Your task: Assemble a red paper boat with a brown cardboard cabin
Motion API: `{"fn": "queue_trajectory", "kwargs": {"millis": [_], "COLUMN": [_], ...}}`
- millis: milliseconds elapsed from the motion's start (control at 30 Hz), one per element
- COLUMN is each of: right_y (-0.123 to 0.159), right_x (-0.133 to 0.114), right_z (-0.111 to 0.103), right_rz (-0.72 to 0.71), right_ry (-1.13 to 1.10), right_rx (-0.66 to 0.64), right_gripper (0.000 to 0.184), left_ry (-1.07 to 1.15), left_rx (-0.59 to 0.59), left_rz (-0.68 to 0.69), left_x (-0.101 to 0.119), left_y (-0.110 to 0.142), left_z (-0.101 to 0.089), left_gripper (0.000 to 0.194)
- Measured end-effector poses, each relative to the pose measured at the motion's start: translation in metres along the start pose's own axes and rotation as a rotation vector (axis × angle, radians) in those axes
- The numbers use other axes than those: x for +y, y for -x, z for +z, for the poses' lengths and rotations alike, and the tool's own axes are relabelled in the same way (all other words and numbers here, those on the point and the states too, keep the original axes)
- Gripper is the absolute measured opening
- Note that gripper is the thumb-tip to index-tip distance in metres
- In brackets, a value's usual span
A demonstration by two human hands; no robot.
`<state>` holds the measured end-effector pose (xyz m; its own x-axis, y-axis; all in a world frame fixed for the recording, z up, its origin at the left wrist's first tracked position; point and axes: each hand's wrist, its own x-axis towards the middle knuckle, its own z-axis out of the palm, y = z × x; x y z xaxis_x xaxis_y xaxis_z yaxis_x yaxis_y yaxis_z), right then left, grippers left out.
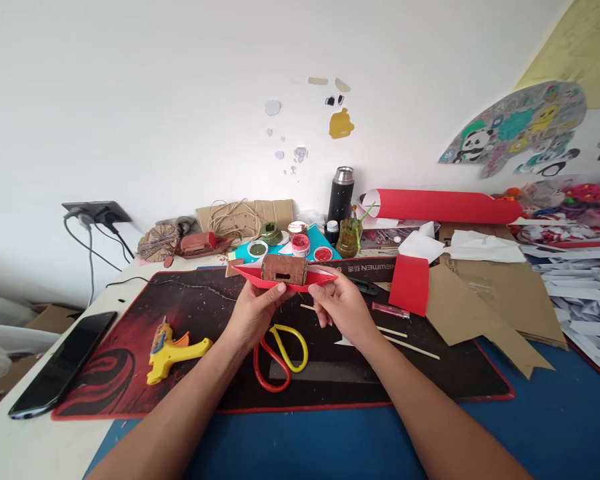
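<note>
A small red paper boat (265, 283) with a brown arched cabin (284, 269) on top is held above the black mat, in front of the paint pots. My left hand (258, 307) grips the boat's left part from below, thumb on its near side. At the right end, my right hand (343, 303) pinches the hull between thumb and fingers. A dark rectangular opening shows in the cabin's near wall. Scissors (280, 360) with red and yellow handles lie below the hands. To the left rests a yellow glue gun (173, 353).
A phone (63, 367) lies at the left edge. Open paint pots (300, 245), a black flask (342, 197) and a red paper roll (440, 206) stand or lie at the back. Cut cardboard (473, 310), red paper (409, 283) and thin sticks (413, 347) are on the right.
</note>
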<state>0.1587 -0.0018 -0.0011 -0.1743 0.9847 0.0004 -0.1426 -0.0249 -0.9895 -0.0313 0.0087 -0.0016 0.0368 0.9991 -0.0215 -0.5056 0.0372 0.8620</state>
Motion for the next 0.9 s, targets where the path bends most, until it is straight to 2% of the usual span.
{"fn": "queue_trajectory", "kwargs": {"millis": [100, 200, 333, 567, 900], "right_y": [0.000, -0.001, -0.002, -0.006, -0.009], "right_x": [0.004, 0.006, 0.007, 0.008, 0.015], "right_z": [0.001, 0.002, 0.000, -0.005, -0.009], "right_rz": [0.012, 0.027, 0.032, 0.031, 0.043], "right_ry": [-0.016, -0.005, 0.006, -0.016, 0.003], "right_rx": [-0.036, -0.037, -0.025, 0.050, 0.068], "right_gripper": [0.073, 0.068, 0.061, 0.053, 0.056], "left_ry": [-0.016, -0.028, -0.011, -0.019, -0.119], "left_rx": [-0.029, -0.051, -0.035, 0.034, 0.073], "left_rz": [0.013, 0.013, -0.009, 0.040, 0.041], "left_x": [0.000, 0.000, 0.000, 0.010, 0.012], "left_y": [0.001, 0.001, 0.001, -0.008, -0.011], "left_z": [0.000, 0.001, -0.001, -0.015, -0.018], "left_gripper": [0.052, 0.051, 0.056, 0.043, 0.042]}}
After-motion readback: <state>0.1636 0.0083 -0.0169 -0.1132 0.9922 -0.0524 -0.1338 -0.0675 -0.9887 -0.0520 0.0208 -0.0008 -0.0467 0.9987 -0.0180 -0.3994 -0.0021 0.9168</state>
